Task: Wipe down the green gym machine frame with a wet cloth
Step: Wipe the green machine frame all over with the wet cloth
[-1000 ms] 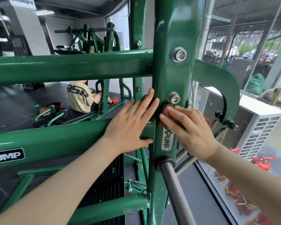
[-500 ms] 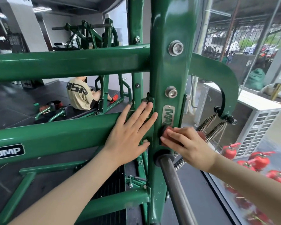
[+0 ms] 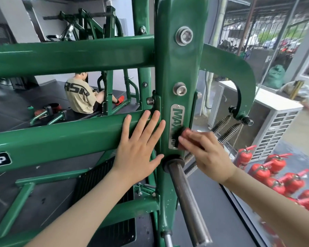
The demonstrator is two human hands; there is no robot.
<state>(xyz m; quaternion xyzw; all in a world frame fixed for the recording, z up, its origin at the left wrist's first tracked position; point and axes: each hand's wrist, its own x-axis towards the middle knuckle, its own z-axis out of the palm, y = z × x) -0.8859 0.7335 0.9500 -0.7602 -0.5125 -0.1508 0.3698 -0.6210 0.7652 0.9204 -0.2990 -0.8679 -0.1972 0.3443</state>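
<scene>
The green machine frame fills the view, with a vertical post (image 3: 178,68) crossed by two horizontal bars; the lower bar (image 3: 61,138) runs left. My left hand (image 3: 139,147) lies flat with straight fingers on the lower bar where it meets the post. My right hand (image 3: 207,152) presses a small red cloth (image 3: 185,135) against the post, over the lower half of the silver name plate (image 3: 177,122). Most of the cloth is hidden under my fingers.
A dark steel peg (image 3: 187,198) juts toward me just below my right hand. Springs (image 3: 227,127) hang from the curved green arm on the right. Several red fire extinguishers (image 3: 275,173) stand behind the glass. A person in a beige shirt (image 3: 80,97) sits on the floor beyond.
My right hand slid the cloth down the post, then back up a little onto the name plate. My left hand stayed flat on the lower bar.
</scene>
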